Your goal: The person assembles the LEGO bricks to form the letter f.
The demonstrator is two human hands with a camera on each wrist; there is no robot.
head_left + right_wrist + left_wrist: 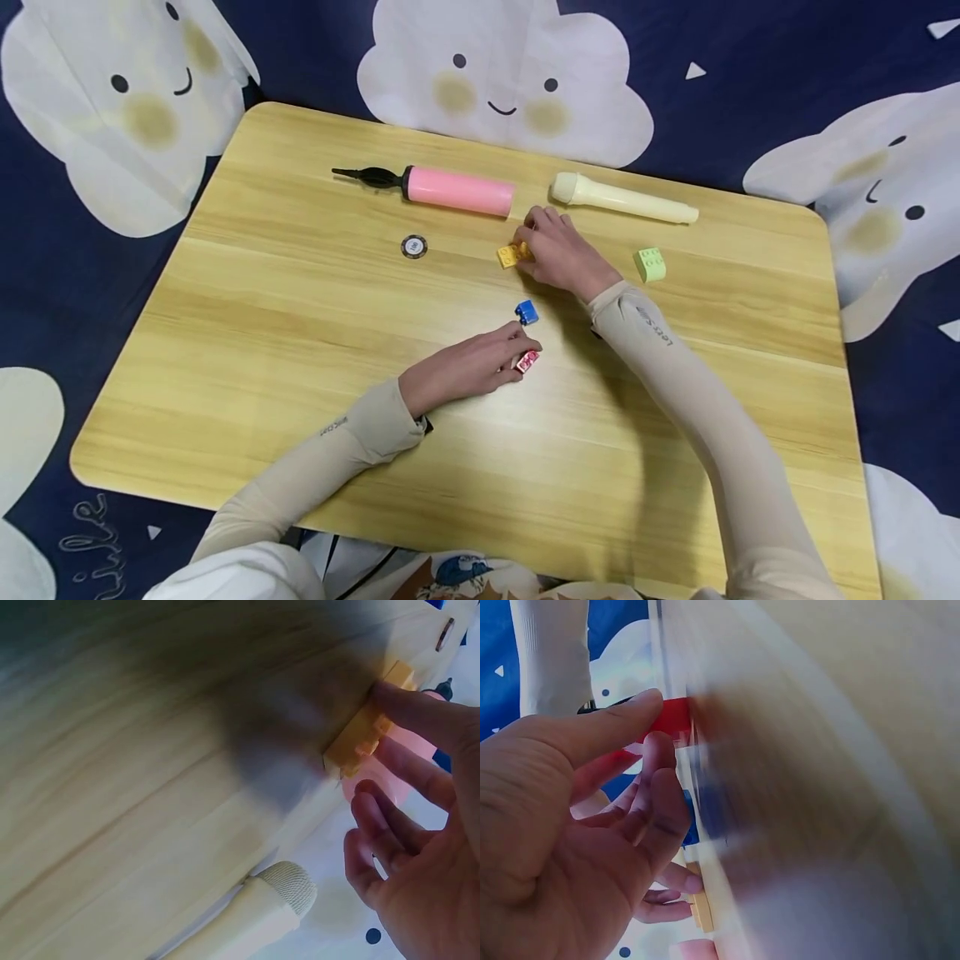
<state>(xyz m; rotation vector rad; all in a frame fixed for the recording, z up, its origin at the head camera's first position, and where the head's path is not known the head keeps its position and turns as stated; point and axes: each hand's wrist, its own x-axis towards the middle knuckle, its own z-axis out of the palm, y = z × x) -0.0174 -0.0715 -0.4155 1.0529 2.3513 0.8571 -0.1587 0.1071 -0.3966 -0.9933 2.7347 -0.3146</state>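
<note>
My left hand point(471, 367) pinches a small red block point(528, 361) with a patterned face, low over the table; in the left wrist view the red block point(676, 718) shows at the thumb and finger. Just beyond it lies a blue block point(527, 312), also seen in the left wrist view as a blue block point(690, 819). My right hand point(562, 254) has thumb and finger on the two sides of a yellow-orange studded block point(508, 256). The right wrist view shows that orange block point(360, 735) between thumb and index finger, the other fingers curled loosely.
Along the far side of the table point(300, 333) lie a pink pump point(459, 191) with a black nozzle and a cream toy microphone point(626, 200). A round black-and-white chip point(414, 246) is left of the orange block, and a light green block point(650, 264) is to the right.
</note>
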